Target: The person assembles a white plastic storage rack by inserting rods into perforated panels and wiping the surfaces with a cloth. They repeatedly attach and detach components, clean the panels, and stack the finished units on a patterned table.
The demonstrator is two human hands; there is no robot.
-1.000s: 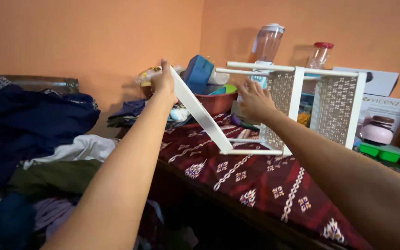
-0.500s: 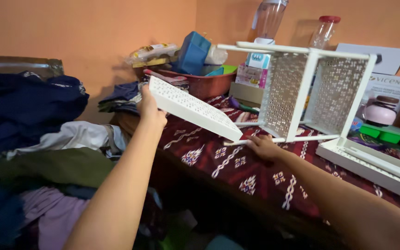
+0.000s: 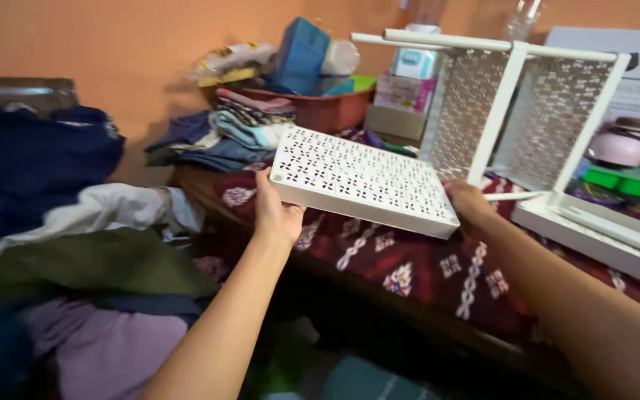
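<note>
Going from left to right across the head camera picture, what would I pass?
Pile of clothes → left hand → white perforated panel → right hand → white rack frame → pink pot

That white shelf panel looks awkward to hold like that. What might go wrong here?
The left hand and right hand grip the perforated white panel only at its near edge, so it could tip away or slip. Its far side is close to the white rack frame lying on its side and might knock it. The folded clothes stacked behind could also get bumped.
</note>
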